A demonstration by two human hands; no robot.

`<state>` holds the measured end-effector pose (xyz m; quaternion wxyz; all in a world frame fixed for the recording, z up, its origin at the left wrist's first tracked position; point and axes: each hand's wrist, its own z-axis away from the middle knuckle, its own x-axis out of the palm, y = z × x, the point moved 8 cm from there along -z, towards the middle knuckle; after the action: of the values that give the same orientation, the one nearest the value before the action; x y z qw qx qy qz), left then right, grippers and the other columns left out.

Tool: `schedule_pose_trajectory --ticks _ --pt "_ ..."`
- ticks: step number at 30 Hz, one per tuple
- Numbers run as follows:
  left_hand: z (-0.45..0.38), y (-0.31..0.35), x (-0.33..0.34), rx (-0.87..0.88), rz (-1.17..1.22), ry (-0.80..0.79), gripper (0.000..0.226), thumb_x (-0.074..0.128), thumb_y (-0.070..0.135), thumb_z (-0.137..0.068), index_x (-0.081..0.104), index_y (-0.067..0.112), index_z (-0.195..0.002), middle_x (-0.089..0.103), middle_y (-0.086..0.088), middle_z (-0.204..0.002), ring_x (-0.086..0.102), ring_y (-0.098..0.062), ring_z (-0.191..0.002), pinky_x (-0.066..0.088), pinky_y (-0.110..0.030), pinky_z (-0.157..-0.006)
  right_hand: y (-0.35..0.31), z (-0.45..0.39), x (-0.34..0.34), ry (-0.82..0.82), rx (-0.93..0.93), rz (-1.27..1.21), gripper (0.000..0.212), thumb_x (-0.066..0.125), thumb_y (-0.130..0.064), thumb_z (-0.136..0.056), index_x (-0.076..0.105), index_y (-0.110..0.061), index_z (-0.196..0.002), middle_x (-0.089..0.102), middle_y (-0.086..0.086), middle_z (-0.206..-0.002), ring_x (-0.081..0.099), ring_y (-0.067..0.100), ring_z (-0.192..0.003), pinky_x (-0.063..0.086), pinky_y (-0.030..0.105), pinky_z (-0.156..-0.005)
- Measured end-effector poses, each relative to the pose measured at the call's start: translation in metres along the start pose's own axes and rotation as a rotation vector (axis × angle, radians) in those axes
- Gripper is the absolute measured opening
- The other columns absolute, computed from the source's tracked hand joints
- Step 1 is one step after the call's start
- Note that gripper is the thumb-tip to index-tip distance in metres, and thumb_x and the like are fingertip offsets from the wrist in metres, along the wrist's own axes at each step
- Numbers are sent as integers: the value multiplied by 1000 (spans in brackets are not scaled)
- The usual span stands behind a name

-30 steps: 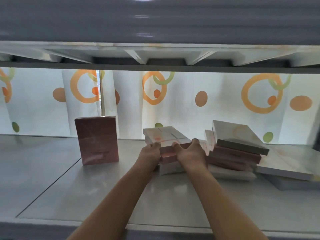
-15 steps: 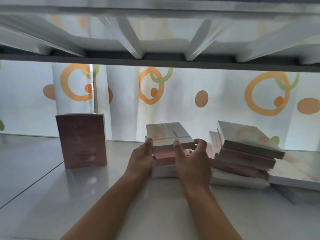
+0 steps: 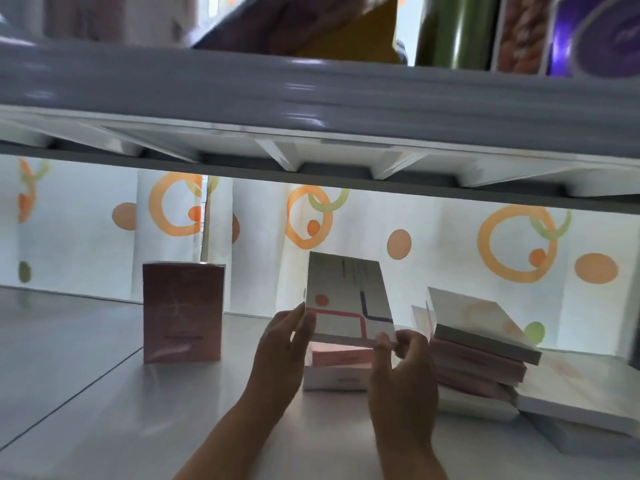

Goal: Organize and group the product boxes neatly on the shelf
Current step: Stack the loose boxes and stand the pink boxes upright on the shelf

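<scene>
Got the white box [image 3: 349,308] in both hands: left hand [image 3: 282,344] pinches its left edge, right hand [image 3: 403,362] pinches the near right corner, fingers curled on it. It's tilted up, far edge high, clear of the pink box [image 3: 341,355] and white one under it, mid-shelf [image 3: 86,393]. I'd guess it's held that way so I can read the face and stand it upright, like the tall pink box [image 3: 183,313] on the left. Right of my hands sits a messy stack [image 3: 481,351], skewed, with more flat boxes beyond it on the far right. Lots left to group, I reckon. Top shelf's blurry, can't tell what's up there.
</scene>
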<state>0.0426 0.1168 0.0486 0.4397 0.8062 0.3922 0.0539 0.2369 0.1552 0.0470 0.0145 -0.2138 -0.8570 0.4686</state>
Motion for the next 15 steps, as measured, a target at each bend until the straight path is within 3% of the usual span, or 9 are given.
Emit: schedule_pose_trajectory --ticks 4,9,13,15 --pt "5 11 -4 61 -19 59 51 37 58 -88 65 30 -120 65 12 -106 62 -7 -100 55 -35 -91 3 7 -10 35 26 -19 23 58 -35 -92 58 -19 -108 64 2 -101 57 19 -91 42 28 -78" --pt "13 28 -5 113 -35 71 56 39 59 -86 65 26 -122 65 11 -109 62 -3 -99 56 -32 -90 1 12 -22 85 52 -49 19 64 -33 -90 51 -26 -100 60 -1 -100 53 16 -88 50 34 -85" --pt "17 37 -12 86 -45 39 23 53 35 -93 57 39 -116 61 21 -102 58 7 -88 48 -7 -70 -2 17 -27 62 59 -119 25 66 -27 -88 54 -23 -110 66 -3 -105 62 16 -95 50 30 -86" --pt "24 40 -14 67 -2 32 27 59 25 -93 57 39 -116 60 26 -100 59 9 -87 44 -1 -64 3 20 -28 24 96 -143 34 62 -31 -91 55 -21 -124 67 -6 -111 64 15 -99 54 33 -90"
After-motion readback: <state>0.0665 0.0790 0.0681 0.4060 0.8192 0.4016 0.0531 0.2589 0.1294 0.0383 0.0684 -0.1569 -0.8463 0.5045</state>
